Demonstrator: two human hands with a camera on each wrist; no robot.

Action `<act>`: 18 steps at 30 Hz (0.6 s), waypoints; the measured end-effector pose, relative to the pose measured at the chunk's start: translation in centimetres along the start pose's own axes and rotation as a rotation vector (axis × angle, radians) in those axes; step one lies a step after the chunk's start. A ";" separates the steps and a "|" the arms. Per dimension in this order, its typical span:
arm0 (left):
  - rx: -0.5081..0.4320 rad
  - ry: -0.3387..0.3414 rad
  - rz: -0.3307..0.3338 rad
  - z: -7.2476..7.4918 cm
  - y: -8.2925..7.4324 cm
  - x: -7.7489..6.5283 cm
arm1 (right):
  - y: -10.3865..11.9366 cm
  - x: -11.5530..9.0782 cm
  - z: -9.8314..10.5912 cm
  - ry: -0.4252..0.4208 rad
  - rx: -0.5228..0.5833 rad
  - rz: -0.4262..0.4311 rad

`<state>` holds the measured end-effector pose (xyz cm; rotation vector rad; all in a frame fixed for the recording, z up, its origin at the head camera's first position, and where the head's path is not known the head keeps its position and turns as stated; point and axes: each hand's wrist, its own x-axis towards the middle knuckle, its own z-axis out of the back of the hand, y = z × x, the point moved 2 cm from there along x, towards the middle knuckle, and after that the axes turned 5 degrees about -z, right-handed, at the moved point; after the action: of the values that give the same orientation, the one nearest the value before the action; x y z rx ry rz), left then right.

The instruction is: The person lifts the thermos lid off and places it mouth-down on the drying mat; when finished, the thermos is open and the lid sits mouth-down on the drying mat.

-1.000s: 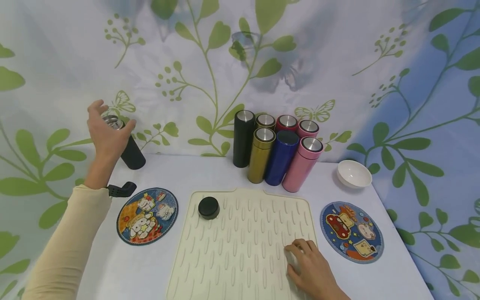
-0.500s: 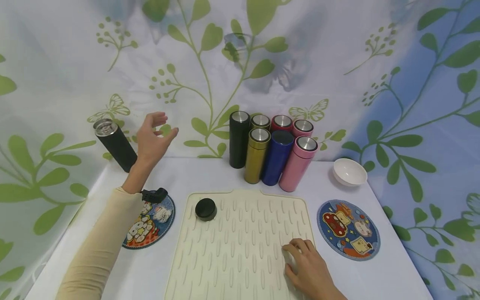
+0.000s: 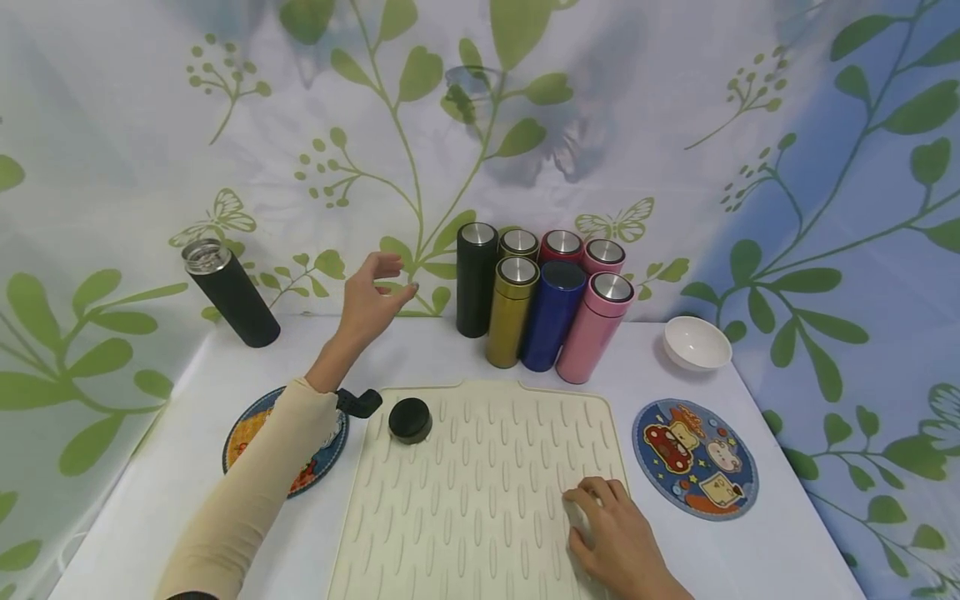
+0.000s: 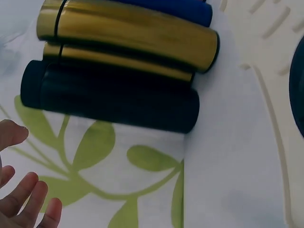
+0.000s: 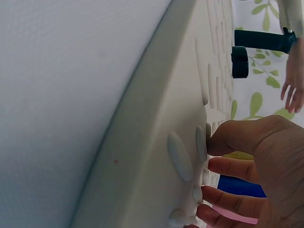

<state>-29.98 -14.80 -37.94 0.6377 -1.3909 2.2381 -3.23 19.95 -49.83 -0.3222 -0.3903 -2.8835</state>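
Observation:
My left hand is in the air left of the grouped bottles, its fingers spread and holding nothing. Nearest to it stands a lidded black thermos, also large in the left wrist view, where the fingers of that hand show at the lower left. My right hand rests on the right side of a cream ridged mat; in the right wrist view its relaxed fingertips touch the ridges. A round black lid lies at the mat's upper left. An uncapped black thermos stands at the back left.
Behind the mat cluster several lidded bottles, among them a gold one, a blue one and a pink one. A white bowl and a cartoon coaster are on the right. My left sleeve partly covers another coaster.
My left hand has come away from the uncapped black thermos and moved right, toward the grouped bottles. That thermos stays standing at the left. The right hand keeps its place on the mat.

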 end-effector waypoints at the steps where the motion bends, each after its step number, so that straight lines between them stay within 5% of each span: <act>1: -0.003 0.014 0.009 -0.6 0.0 0.1 | 0.0 0.0 0.0 0.000 0.000 -0.001; 8: -0.026 0.112 0.097 -4.7 0.1 0.8 | -0.1 -0.1 0.0 -0.006 0.010 -0.014; 18: -0.047 0.126 0.156 -8.2 0.6 1.2 | 0.0 -0.1 0.0 -0.016 0.022 -0.005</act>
<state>-32.62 -7.45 -40.91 0.3765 -1.4698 2.3127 -3.11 19.97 -49.86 -0.3419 -0.4261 -2.8805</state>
